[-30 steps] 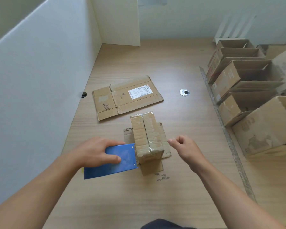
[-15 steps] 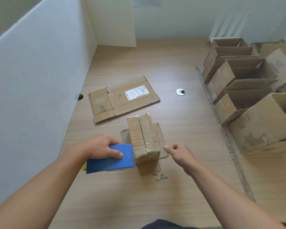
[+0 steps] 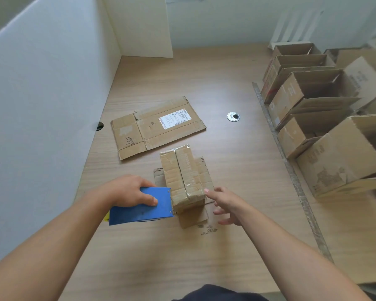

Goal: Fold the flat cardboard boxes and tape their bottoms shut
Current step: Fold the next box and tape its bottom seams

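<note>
A small folded cardboard box (image 3: 183,177) stands bottom up in the middle of the wooden table, its two bottom flaps closed and glossy with tape. My left hand (image 3: 128,190) grips a blue tape dispenser (image 3: 141,207) whose front edge sits against the box's near left corner. My right hand (image 3: 226,204) hovers by the box's near right side, fingers spread and relaxed, one fingertip at the box's corner, holding nothing. A flat unfolded cardboard box (image 3: 156,127) with a white label lies farther back on the table.
Several folded open boxes (image 3: 308,101) lie on their sides in a row along the right, behind a metal strip (image 3: 291,170). A white partition (image 3: 41,105) walls off the left side. A round metal grommet (image 3: 233,116) sits in the tabletop.
My right hand opened from a loose curl and moved closer to the box's near right corner. The left hand and dispenser stayed against the box.
</note>
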Demonstrator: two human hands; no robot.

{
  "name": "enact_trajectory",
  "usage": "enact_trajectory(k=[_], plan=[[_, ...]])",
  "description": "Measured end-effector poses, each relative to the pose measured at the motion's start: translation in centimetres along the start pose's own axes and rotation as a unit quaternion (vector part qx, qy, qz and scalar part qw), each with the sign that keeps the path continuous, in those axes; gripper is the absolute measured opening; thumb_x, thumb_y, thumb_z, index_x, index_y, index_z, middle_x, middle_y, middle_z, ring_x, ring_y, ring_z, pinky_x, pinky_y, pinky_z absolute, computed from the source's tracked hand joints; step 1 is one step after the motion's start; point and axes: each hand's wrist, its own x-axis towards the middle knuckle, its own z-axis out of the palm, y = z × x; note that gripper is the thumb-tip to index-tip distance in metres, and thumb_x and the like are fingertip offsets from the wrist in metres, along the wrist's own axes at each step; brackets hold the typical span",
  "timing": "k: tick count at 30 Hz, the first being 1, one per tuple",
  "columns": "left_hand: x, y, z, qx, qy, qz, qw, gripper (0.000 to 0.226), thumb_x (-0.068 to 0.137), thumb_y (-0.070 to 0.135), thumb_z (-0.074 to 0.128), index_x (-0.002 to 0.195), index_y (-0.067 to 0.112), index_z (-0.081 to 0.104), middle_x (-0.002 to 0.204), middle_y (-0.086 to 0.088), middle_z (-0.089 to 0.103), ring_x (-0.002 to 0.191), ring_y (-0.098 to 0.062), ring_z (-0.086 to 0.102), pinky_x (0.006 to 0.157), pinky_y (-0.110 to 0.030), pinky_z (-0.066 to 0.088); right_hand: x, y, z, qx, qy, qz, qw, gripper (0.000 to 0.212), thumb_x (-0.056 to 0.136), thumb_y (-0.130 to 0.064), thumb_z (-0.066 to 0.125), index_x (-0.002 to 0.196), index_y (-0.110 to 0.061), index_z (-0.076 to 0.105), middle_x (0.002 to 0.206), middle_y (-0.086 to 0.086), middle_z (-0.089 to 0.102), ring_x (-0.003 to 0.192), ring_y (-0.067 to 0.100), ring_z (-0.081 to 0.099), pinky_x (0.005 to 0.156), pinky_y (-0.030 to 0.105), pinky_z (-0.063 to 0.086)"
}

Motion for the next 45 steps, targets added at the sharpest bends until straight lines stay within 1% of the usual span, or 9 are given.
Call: enact_trajectory(k=[6, 8, 13, 22, 30, 33, 37, 41, 45], plan=[[-0.2, 0.3, -0.1, 0.006, 0.000, 0.000, 1.000, 0.027, 0.087, 0.054, 0.065, 0.114, 0.055, 0.062, 0.103, 0.019, 0.067, 0.093, -0.003, 0.060, 0.086, -0.030, 0.051, 0.7, 1.2, 1.0, -0.102, 0.113, -0.261, 0.953, 0.006, 0.096, -0.022, 0.059, 0.090, -0.021, 0.060, 0.081, -0.005, 0.060, 0.080, 0.018, 0.056, 0.076, 0.036, 0.048], [-0.3, 0.2, -0.1, 0.006, 0.001, 0.004, 1.000, 0.028, 0.087, 0.053, 0.066, 0.115, 0.056, 0.062, 0.103, 0.020, 0.066, 0.092, -0.002, 0.060, 0.082, -0.027, 0.051, 0.5, 1.5, 1.0, -0.089, 0.101, -0.277, 0.951, 0.010, 0.094, -0.018, 0.059, 0.085, -0.023, 0.061, 0.080, -0.006, 0.062, 0.077, 0.015, 0.058, 0.077, 0.038, 0.051], [-0.1, -0.1, 0.1, 0.011, -0.001, 0.009, 1.000, 0.032, 0.088, 0.054, 0.064, 0.119, 0.055, 0.060, 0.104, 0.019, 0.066, 0.092, -0.004, 0.060, 0.081, -0.027, 0.051, 0.0, 1.8, 0.0, -0.160, 0.069, -0.327, 0.929, 0.017, 0.091, -0.016, 0.069, 0.089, -0.029, 0.059, 0.088, -0.010, 0.066, 0.083, 0.005, 0.061, 0.077, 0.022, 0.049], [0.1, -0.2, 0.0, 0.010, -0.003, 0.008, 1.000, 0.032, 0.087, 0.054, 0.065, 0.118, 0.059, 0.058, 0.106, 0.018, 0.065, 0.095, -0.006, 0.060, 0.086, -0.032, 0.052, 1.4, 0.4, 0.5, -0.290, 0.102, -0.397, 0.865, 0.026, 0.092, -0.015, 0.065, 0.098, -0.030, 0.046, 0.086, -0.010, 0.059, 0.081, 0.018, 0.059, 0.077, 0.036, 0.051], [0.4, -0.7, 0.2, 0.005, -0.007, 0.015, 1.000, 0.027, 0.085, 0.056, 0.066, 0.110, 0.063, 0.057, 0.104, 0.019, 0.067, 0.095, -0.008, 0.062, 0.090, -0.037, 0.053, 0.8, -0.6, -1.4, -0.290, -0.003, -0.393, 0.873, 0.022, 0.084, -0.028, 0.071, 0.094, -0.029, 0.051, 0.091, -0.004, 0.064, 0.088, 0.011, 0.063, 0.075, 0.029, 0.055], [0.4, -0.6, 0.2, 0.003, -0.006, 0.011, 1.000, 0.031, 0.086, 0.056, 0.065, 0.116, 0.061, 0.058, 0.104, 0.019, 0.066, 0.095, -0.008, 0.062, 0.089, -0.036, 0.053, 1.4, -0.9, -1.5, -0.321, 0.017, -0.384, 0.865, 0.026, 0.087, -0.036, 0.074, 0.083, -0.031, 0.048, 0.085, -0.007, 0.062, 0.084, 0.012, 0.060, 0.074, 0.029, 0.053], [0.3, -0.4, 0.2, 0.004, -0.001, 0.010, 1.000, 0.034, 0.086, 0.056, 0.065, 0.118, 0.061, 0.057, 0.106, 0.018, 0.066, 0.097, -0.008, 0.061, 0.089, -0.033, 0.052, 2.5, -0.5, -1.2, -0.350, 0.059, -0.410, 0.840, 0.030, 0.091, -0.022, 0.072, 0.078, -0.023, 0.045, 0.072, -0.011, 0.052, 0.068, 0.014, 0.048, 0.063, 0.032, 0.039], [0.4, -0.3, 0.2, 0.000, 0.003, 0.008, 1.000, 0.039, 0.087, 0.055, 0.065, 0.126, 0.056, 0.057, 0.110, 0.015, 0.066, 0.099, -0.011, 0.061, 0.088, -0.032, 0.052, 2.7, -0.7, -0.9, -0.369, 0.079, -0.437, 0.816, 0.020, 0.091, -0.024, 0.069, 0.097, -0.021, 0.050, 0.100, -0.007, 0.051, 0.089, 0.017, 0.050, 0.077, 0.032, 0.044], [0.4, -0.4, 0.4, -0.003, 0.001, 0.007, 1.000, 0.041, 0.086, 0.057, 0.065, 0.126, 0.059, 0.056, 0.110, 0.014, 0.066, 0.099, -0.011, 0.061, 0.091, -0.036, 0.052, 2.0, -1.8, -0.5, -0.469, 0.088, -0.462, 0.748, 0.065, 0.088, -0.034, 0.062, 0.144, -0.040, 0.028, 0.153, -0.002, 0.022, 0.142, 0.024, 0.020, 0.112, 0.039, 0.026]])
